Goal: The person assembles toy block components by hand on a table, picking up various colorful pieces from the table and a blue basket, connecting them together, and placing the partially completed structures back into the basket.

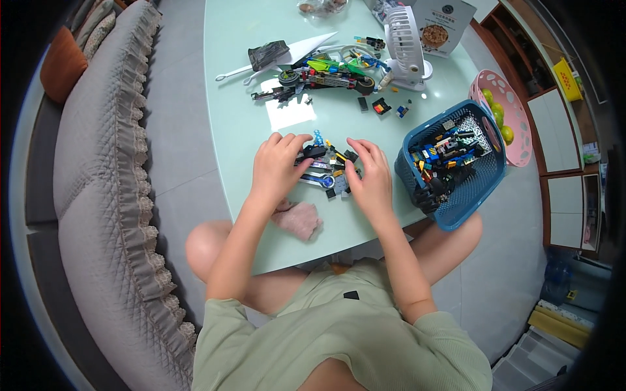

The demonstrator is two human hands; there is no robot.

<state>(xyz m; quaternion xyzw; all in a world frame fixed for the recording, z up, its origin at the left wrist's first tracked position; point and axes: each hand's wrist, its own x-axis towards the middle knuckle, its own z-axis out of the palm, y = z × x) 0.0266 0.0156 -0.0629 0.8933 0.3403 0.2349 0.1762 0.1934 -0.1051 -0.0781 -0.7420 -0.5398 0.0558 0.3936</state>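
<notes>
A small dark brick assembly (pixel 324 171) with blue and yellow parts lies on the pale green table (pixel 241 98) between my hands. My left hand (pixel 277 168) rests on its left end, fingers curled over the dark pieces. My right hand (pixel 369 177) presses on its right side, fingers bent down onto it. Both forearms come up from the lower edge over my green shirt.
A blue basket (pixel 486 182) of loose bricks stands tilted at the table's right edge. A larger brick model (pixel 326 75), a white fan (pixel 407 45), loose pieces (pixel 381 105) and a pink fruit basket (pixel 515 117) sit farther back. A pink cloth (pixel 298 218) lies near the front edge. A grey sofa (pixel 98 169) runs along the left.
</notes>
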